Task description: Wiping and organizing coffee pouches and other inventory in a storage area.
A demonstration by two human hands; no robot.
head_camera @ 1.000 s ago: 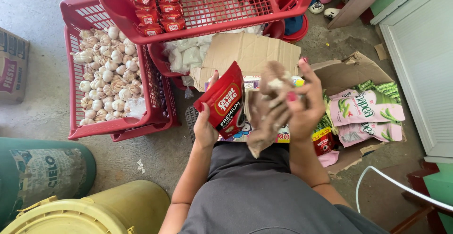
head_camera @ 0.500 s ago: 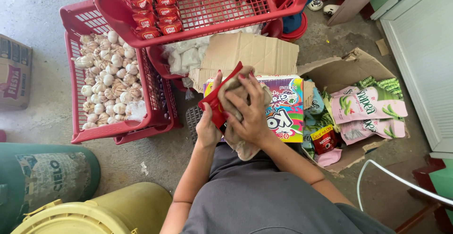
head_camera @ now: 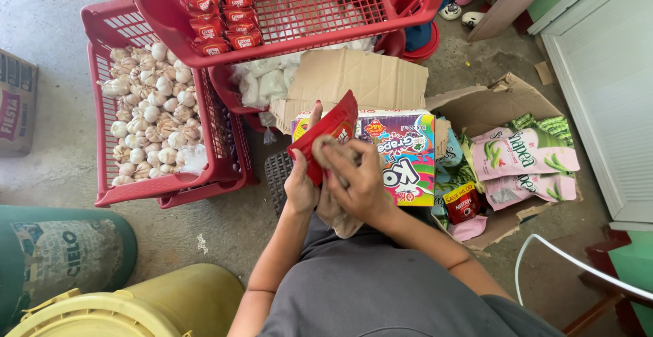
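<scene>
The red packet [head_camera: 325,136] stands nearly on edge, its long axis running from lower left up to the upper right, top corner aimed away from the body toward the cardboard flap [head_camera: 357,82]. It sits between the two hands, just above the lap. The left hand [head_camera: 300,186] grips it from below and behind, thumb side up, one finger stretched along its back edge. The right hand [head_camera: 357,184] is closed over a crumpled beige cloth [head_camera: 337,204] and presses it against the packet's face. Just beyond the right hand lies a colourful carton [head_camera: 401,157], and farther right an open cardboard box [head_camera: 507,116] holds pink-and-green snack bags [head_camera: 520,157]. Beyond the left hand, a red crate [head_camera: 228,167] holds garlic bulbs [head_camera: 149,116]; another red basket [head_camera: 299,27] with small red packets [head_camera: 221,10] sits above both hands. Both forearms angle inward from the body, wrists close together.
</scene>
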